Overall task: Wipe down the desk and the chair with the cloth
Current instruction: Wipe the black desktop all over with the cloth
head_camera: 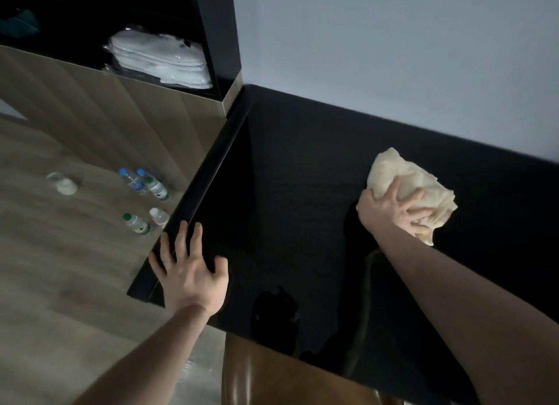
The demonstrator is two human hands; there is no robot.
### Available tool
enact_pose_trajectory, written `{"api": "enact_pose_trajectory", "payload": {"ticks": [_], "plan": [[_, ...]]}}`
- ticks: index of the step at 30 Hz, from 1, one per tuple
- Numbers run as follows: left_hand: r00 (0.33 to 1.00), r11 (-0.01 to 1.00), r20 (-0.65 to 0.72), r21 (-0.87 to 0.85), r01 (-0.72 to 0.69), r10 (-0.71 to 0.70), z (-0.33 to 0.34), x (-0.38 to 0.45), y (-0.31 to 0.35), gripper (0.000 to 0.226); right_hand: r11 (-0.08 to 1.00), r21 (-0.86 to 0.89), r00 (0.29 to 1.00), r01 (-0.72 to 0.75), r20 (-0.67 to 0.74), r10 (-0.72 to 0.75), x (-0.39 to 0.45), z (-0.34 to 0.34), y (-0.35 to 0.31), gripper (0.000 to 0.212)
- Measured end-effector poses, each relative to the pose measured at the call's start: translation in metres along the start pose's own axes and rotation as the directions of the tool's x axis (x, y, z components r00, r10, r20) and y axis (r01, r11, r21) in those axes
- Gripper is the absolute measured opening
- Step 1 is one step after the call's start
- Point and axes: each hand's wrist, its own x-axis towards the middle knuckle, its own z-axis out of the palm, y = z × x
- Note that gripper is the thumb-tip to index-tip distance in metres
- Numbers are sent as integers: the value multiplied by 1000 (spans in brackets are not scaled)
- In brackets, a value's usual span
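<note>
A glossy black desk (302, 193) runs along the pale wall. A crumpled cream cloth (399, 175) lies on its right part, and my right hand (393, 212) presses down on it with fingers gripping the fabric. My left hand (190, 268) rests flat with fingers spread on the desk's left front corner, holding nothing. The brown leather chair (287, 377) shows its back at the bottom, tucked against the desk's front edge.
Several small water bottles (145, 199) and a white cup (65, 185) stand on the wooden floor to the left of the desk. A dark shelf unit (217, 35) at the back left holds folded white items (163, 60).
</note>
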Motion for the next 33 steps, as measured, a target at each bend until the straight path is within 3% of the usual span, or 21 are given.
{"api": "enact_pose_trajectory", "payload": {"ticks": [2, 4, 6, 8, 10, 14, 18, 20, 22, 25, 27, 30, 33], "plan": [[1000, 1000, 1, 2, -5, 5, 0, 0, 0, 84, 997, -3, 995, 79, 63, -79, -30, 16, -41, 74], [1000, 1000, -4, -7, 1, -1, 2, 0, -2, 84, 952, -47, 944, 303, 149, -293, -69, 35, -79, 73], [1000, 1000, -13, -20, 0, 0, 1, 0, -2, 84, 835, 0, 807, 551, 256, -532, -110, 57, -108, 73], [1000, 999, -27, -43, -11, 10, 2, 1, -3, 84, 705, 88, 639, 704, 356, -682, -144, 76, -123, 71], [999, 998, -30, -64, -18, 16, 3, 2, -5, 83, 633, 120, 540, 764, 418, -731, -164, 83, -119, 71], [999, 985, -40, -167, -31, 25, -3, -2, -4, 87, 602, 133, 494, 787, 448, -745, -170, 72, -75, 72], [1000, 946, -18, -324, -17, 12, -16, -6, -4, 96, 612, 221, 478, 759, 448, -756, -185, 59, -20, 71], [999, 925, 7, -377, -46, 52, -27, -6, -4, 103, 644, 378, 473, 666, 453, -756, -184, 45, 3, 65], [989, 913, 24, -388, -126, 147, -39, 1, 3, 105, 651, 531, 521, 543, 395, -757, -171, 23, 27, 60], [926, 917, 73, -190, -352, 371, -48, 22, 31, 101, 631, 500, 621, 593, 215, -754, -134, -6, 80, 58], [876, 898, 205, -56, -436, 438, -42, 33, 57, 108, 665, 404, 652, 628, 193, -733, -107, -21, 128, 59], [864, 876, 326, 166, -452, 384, -25, 28, 97, 101, 726, 263, 707, 635, 182, -684, -77, -35, 204, 62], [905, 888, 295, 255, -383, 306, -20, 8, 129, 86, 780, 186, 772, 597, 132, -622, -58, -43, 273, 64]]}}
